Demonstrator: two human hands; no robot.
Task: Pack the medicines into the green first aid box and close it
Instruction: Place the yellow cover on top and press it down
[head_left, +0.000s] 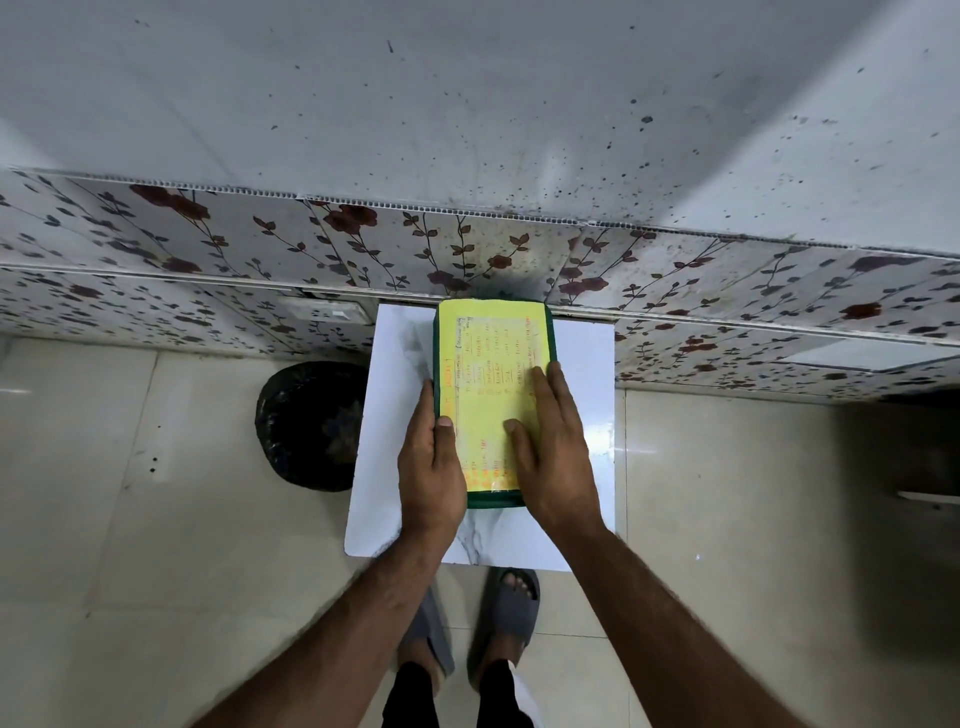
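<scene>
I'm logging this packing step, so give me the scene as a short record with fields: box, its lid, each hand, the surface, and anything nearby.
box: green first aid box with a yellow printed label on top
lid: looks closed, no medicines in view
left hand: left hand grips the box's left edge, thumb on top
right hand: right hand lies flat, palm down, on the label
surface: small white marble-patterned table, against a floral wall panel
nearby: round bin lined with a black bag, on the floor left of the table
</scene>
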